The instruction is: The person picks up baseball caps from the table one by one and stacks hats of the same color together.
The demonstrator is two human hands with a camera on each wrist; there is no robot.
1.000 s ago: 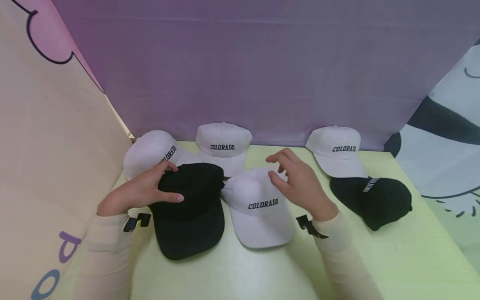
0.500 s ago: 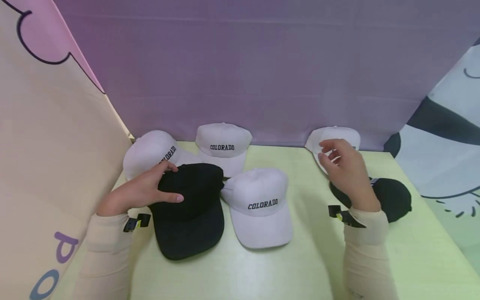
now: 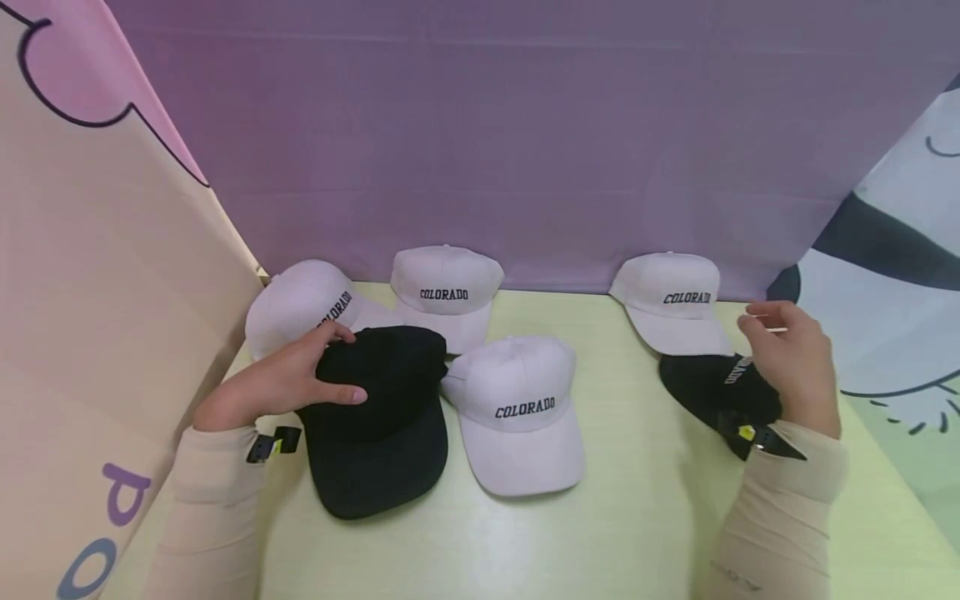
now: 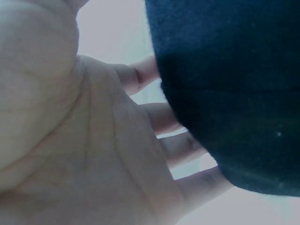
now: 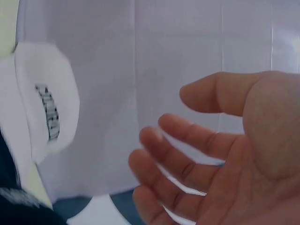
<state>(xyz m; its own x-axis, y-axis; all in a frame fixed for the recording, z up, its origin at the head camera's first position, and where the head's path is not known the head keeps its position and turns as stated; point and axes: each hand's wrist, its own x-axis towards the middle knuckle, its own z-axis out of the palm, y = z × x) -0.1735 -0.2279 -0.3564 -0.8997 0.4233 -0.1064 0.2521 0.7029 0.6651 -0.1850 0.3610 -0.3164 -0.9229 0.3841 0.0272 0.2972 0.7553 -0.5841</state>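
At the left, a plain-looking black baseball cap (image 3: 382, 467) lies with its brim toward me. My left hand (image 3: 281, 379) grips its crown, thumb on the near side; in the left wrist view the fingers (image 4: 161, 117) run behind the dark cloth (image 4: 234, 93). My right hand (image 3: 798, 367) holds nothing and hovers over a second black cap (image 3: 701, 387), hiding much of its crown. Loosely bent fingers (image 5: 173, 168) and a separate thumb show in the right wrist view. Beside the right hand sits a white COLORADO cap (image 3: 667, 283), its brim meeting the second black cap.
One white COLORADO cap (image 3: 517, 383) lies mid-table, touching the gripped black one. Two more white caps, a left one (image 3: 300, 308) and a middle one (image 3: 447, 275), stand at the back. A purple cloth wall (image 3: 525, 150) rises behind the pale green table (image 3: 615, 533).
My right hand has swept rightward, from above the middle white cap, past the right white cap, to over the right black cap. The left hand and its cap have stayed in place.
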